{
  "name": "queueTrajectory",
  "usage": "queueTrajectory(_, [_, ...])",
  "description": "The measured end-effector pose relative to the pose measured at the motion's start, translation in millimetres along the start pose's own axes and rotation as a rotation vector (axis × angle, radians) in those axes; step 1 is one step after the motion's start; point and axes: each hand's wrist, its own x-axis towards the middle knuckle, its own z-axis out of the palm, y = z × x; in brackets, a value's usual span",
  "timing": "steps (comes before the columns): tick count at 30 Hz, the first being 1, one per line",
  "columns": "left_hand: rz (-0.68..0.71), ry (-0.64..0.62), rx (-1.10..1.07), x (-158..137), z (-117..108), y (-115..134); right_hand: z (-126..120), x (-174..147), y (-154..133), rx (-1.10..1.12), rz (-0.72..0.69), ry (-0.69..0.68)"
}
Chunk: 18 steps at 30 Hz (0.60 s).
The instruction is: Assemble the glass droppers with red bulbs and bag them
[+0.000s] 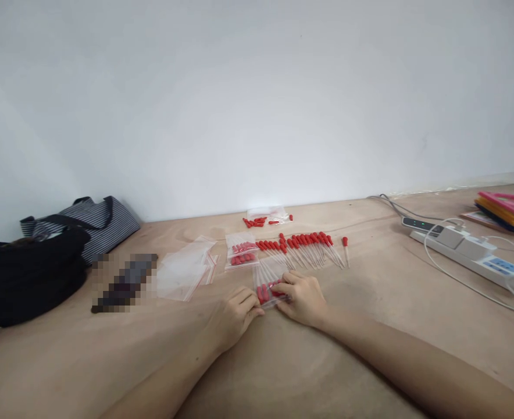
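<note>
A clear zip bag (267, 272) with several red-bulbed droppers inside lies flat on the table, bulbs toward me. My left hand (238, 314) pinches its near left corner. The fingers of my right hand (303, 298) are curled on its near right part, over the bulbs, hiding some of them. Just beyond lie two or so filled zip bags (242, 250), stacked with red bulbs showing through. To their right spreads a row of loose droppers (304, 247), with a single dropper (345, 250) apart from it.
Flat clear zip bags (182, 270) are fanned out at left, beside a pixelated dark object (128, 282). Loose red bulbs (254, 222) lie near the wall. A black bag (34, 273) and striped bag (113, 227) stand far left; a power strip (479, 256) with cables sits right.
</note>
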Motion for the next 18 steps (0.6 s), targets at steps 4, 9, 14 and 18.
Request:
queueTrajectory(4, [0.039,0.026,0.010,0,1,-2,1,3,-5,-0.012,-0.050,0.027])
queueTrajectory(9, [0.064,0.046,0.073,-1,0,-1,5,6,-11,-0.084,-0.107,0.052])
queueTrajectory(14, [0.064,0.062,0.074,0,0,-2,3,6,-7,-0.039,-0.079,0.028])
queueTrajectory(18, [0.068,0.064,0.064,-1,0,-2,-3,3,5,0.086,-0.144,-0.005])
